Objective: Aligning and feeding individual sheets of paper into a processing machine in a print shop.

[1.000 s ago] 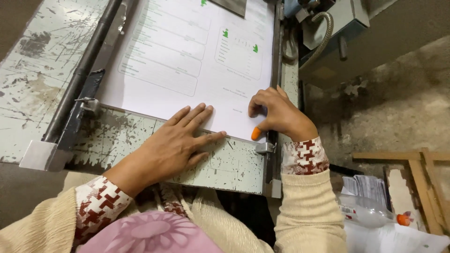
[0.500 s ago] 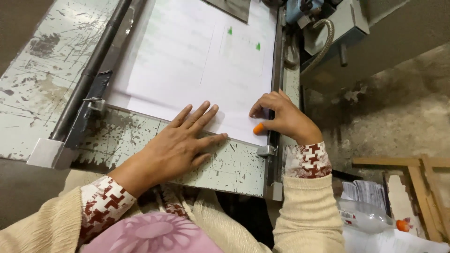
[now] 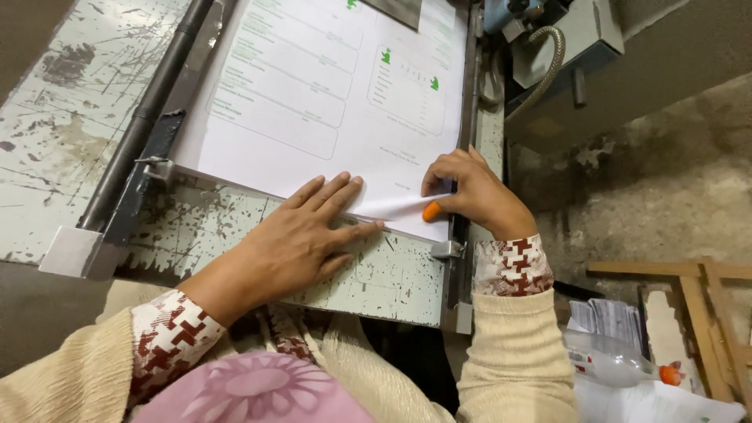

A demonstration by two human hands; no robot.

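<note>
A stack of white printed sheets [image 3: 329, 102] with small green marks lies on a worn, paint-chipped metal machine table [image 3: 392, 282]. My left hand [image 3: 301, 235] rests flat, fingers spread, on the stack's near edge and the table. My right hand [image 3: 470, 192], with an orange rubber tip on the thumb, pinches the near right corner of the top sheet and lifts it slightly off the stack.
A black metal guide bar [image 3: 149, 117] runs along the left of the sheets and a dark rail [image 3: 462, 235] along the right. A grey machine housing with a ribbed hose [image 3: 548, 63] stands at the far right. On the floor lie a wooden frame [image 3: 705, 313], papers and a plastic bottle [image 3: 619, 360].
My right hand has slid a little along the near edge and raised the corner of the top sheet. My left hand stays pressed flat in the same place.
</note>
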